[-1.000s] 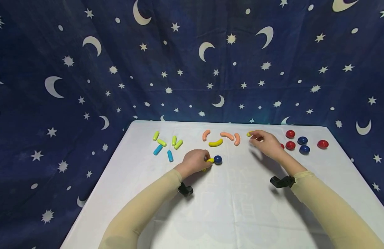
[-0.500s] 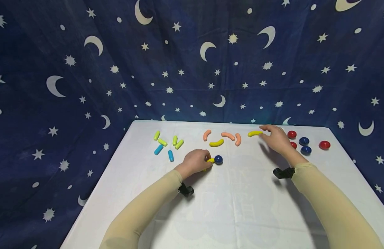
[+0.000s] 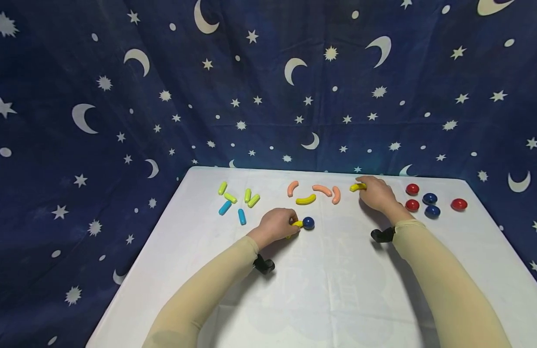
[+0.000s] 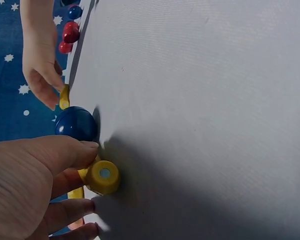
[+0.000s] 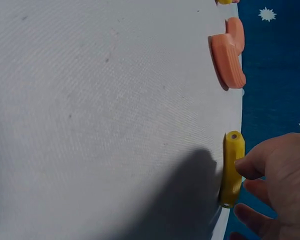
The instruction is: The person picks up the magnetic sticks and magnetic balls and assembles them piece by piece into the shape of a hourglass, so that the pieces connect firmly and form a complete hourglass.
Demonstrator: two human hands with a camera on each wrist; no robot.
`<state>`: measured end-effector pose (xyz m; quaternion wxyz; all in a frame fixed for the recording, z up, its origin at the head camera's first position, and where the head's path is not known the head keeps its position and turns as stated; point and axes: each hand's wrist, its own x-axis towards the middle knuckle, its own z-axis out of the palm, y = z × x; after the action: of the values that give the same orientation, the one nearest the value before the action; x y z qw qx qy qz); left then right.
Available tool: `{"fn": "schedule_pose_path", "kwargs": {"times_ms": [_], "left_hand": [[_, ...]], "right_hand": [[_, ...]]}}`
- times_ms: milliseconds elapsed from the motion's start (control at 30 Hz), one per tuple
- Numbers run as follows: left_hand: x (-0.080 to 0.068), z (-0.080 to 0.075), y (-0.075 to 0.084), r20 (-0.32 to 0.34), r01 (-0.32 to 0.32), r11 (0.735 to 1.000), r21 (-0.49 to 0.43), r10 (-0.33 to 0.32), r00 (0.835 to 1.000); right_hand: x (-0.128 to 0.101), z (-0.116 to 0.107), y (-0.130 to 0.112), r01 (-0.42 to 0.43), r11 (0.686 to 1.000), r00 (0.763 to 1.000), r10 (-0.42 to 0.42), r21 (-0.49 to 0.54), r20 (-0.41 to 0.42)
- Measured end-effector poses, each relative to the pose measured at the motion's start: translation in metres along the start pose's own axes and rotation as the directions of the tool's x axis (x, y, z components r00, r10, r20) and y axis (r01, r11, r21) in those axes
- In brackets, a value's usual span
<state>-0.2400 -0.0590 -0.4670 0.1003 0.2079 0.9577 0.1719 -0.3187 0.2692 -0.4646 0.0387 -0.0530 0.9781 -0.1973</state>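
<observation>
In the head view my left hand pinches a yellow curved rod between thumb and fingers. A dark blue ball sits against the rod's far end. In the left wrist view the rod's near end shows a round silvery disc, like a magnet. Farther right, my right hand is at another yellow curved rod near the back edge of the table. The thumb presses on its side and the fingers curl behind it. Part of each rod is hidden by the fingers.
Between the hands lie several orange curved rods and a yellow one. Several green short rods and two blue ones are at left. Red balls and blue balls sit at right. A starry cloth hangs behind the table.
My right hand first drew back to the right of its yellow rod, then came round the rod's right end. The left hand keeps its rod and ball in place. The view shifted slightly.
</observation>
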Motion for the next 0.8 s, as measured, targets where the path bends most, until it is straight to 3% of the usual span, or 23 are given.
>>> {"fn": "schedule_pose_path", "kwargs": {"times_ms": [200, 800], "left_hand": [[0.000, -0.001, 0.002, -0.002, 0.005, 1.000, -0.002, -0.005, 1.000], [-0.001, -0.001, 0.004, 0.003, 0.018, 1.000, -0.002, -0.018, 1.000]], "right_hand": [[0.003, 0.005, 0.002, -0.020, 1.000, 1.000, 0.020, 0.000, 0.021], [-0.008, 0.011, -0.006, -0.007, 1.000, 1.000, 0.006, -0.010, -0.027]]}}
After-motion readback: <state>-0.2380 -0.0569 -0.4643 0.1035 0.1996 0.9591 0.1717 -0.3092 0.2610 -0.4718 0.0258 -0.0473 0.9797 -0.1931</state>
